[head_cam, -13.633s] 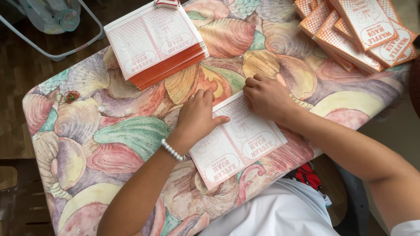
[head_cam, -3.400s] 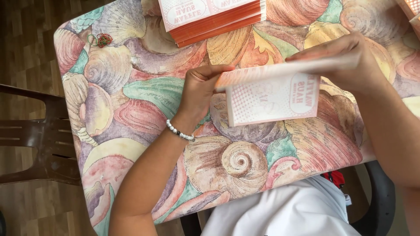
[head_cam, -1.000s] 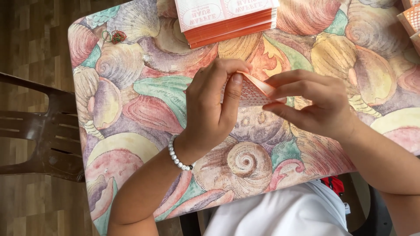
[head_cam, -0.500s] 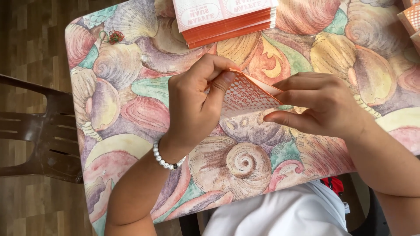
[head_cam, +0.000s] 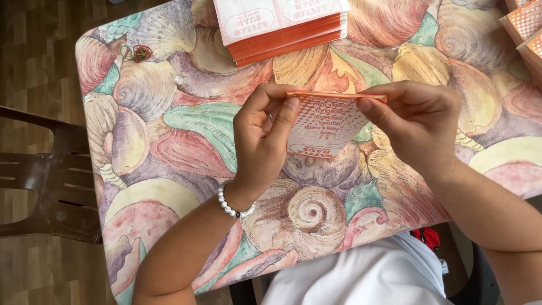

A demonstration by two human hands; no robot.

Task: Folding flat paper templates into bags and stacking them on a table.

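Paper sleeve [head_cam: 330, 125], orange-and-white printed, is held upright above the table centre, its folded top edge level between both hands; half a second earlier it was tilted and partly flattened, so the fold is judged now closed and being squared.

Table [head_cam: 186, 121], covered in a seashell-pattern cloth, is seen filling the frame.

Stack of flat printed sheets [head_cam: 279, 25], orange-edged, is placed at 12 o'clock of the sleeve, well apart from it.

Left hand [head_cam: 262, 141], at 9 o'clock of the sleeve, is clamped on its left top corner, thumb behind and fingers in front; a white bead bracelet [head_cam: 232, 206] is worn at the wrist.

Right hand [head_cam: 420, 124], at 3 o'clock, is pinched on the right top corner.

Finished orange sleeves [head_cam: 528, 31] are piled at 2 o'clock, by the table edge.

Red-and-green rubber bands [head_cam: 138, 52] are left at 10 o'clock.
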